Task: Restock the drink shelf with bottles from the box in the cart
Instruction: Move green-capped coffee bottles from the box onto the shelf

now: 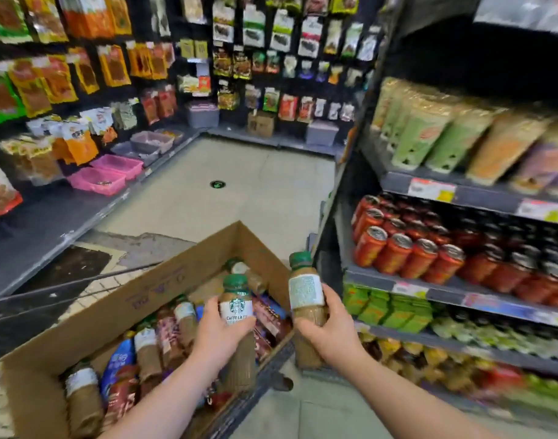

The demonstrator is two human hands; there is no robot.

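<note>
Box (81,327) in cart (273,356): many loose bottles (148,353) remain. Left grip (217,331) grasps a latte bottle (238,312), upright over the box. Right grip (331,327) grasps a second bottle (304,293), outside the box, near the shelf (445,289). Neither is shelved; most restocking appears outstanding.

The lowest packets (445,365) blur together, and the box (138,296) runs off the lower edge.

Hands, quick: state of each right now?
Left hand: grips the logo-facing latte bottle, above the box.
Right hand: grips a second latte bottle, right of the box.
</note>
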